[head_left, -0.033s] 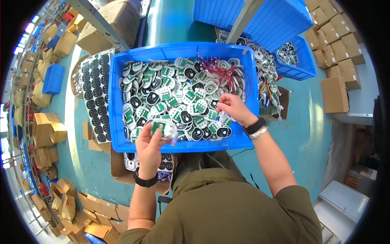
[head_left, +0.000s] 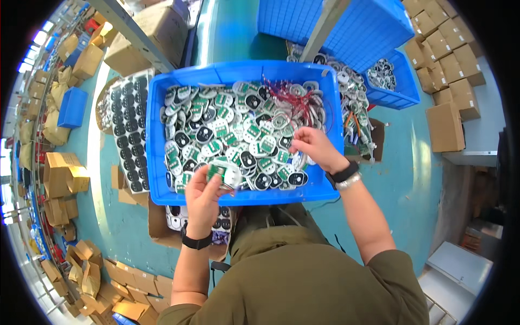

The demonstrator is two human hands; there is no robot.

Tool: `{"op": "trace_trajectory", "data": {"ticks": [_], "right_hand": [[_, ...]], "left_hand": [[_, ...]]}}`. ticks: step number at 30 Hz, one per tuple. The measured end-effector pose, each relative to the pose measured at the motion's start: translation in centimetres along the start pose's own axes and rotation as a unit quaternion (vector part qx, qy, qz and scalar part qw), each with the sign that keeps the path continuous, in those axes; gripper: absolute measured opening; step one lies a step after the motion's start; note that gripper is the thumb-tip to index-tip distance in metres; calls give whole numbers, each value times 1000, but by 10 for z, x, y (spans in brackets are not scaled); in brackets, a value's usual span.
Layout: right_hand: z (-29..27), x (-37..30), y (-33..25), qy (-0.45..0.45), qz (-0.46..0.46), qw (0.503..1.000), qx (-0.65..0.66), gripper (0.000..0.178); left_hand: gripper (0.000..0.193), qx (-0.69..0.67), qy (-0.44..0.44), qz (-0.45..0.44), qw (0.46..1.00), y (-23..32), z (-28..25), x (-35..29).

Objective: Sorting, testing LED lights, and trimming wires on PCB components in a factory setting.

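Observation:
A wide blue plastic bin [head_left: 244,199] in front of me is filled with white rounded plastic housings, many with green circuit boards and some with black faces. Over its near left part, my left hand [head_left: 202,200] grips a white housing with a green circuit board [head_left: 230,174] between thumb and fingers, tilted. My right hand [head_left: 316,147] hovers above the right part of the pile, thumb and fingertips pinched together; what they hold, if anything, is too small to make out. Beyond it, a tangle of thin red wires [head_left: 303,103] lies on the housings.
Sheets of black rounded stickers [head_left: 129,135] stand left of the bin. A cardboard box [head_left: 162,227] sits below its near left edge. Orange-handled pliers [head_left: 356,123] lie among parts to the right. Another blue bin [head_left: 406,86] stands far right, and a metal post [head_left: 325,30] rises behind.
My left hand and its housing have shifted slightly right and toward me. The purplish piece that showed under the housing is no longer distinct. My right hand stays nearly in place, still pinched.

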State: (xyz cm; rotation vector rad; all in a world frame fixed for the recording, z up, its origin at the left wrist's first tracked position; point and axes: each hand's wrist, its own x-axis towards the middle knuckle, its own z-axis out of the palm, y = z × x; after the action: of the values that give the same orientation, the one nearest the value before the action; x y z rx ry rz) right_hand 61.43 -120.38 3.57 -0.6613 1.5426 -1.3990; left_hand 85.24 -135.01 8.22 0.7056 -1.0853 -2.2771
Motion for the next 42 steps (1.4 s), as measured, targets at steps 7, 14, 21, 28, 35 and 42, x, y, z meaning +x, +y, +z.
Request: {"op": "trace_trajectory", "data": {"ticks": [7,14,21,28,35,42], "right_hand": [[35,-99,-77,13,-120,967,-224,10],[32,-150,-96,-24,-136,929,-344,14],[41,-161,-120,22,-90,966,242,36],[44,-171,-147,59,-136,918,369,28],[46,-179,-158,41,-191,962,191,26],[58,-168,-138,31,-229,969,83,8]], "left_hand": [[24,-126,-241,-148,951,-12,65,-9],[27,-108,-301,-127,939,3,109,-23],[27,43,-417,-100,902,3,134,-45],[29,53,-394,-79,914,-4,132,-60],[28,25,-285,-27,958,9,131,-72],[22,-63,-95,58,992,16,136,-78]]}}
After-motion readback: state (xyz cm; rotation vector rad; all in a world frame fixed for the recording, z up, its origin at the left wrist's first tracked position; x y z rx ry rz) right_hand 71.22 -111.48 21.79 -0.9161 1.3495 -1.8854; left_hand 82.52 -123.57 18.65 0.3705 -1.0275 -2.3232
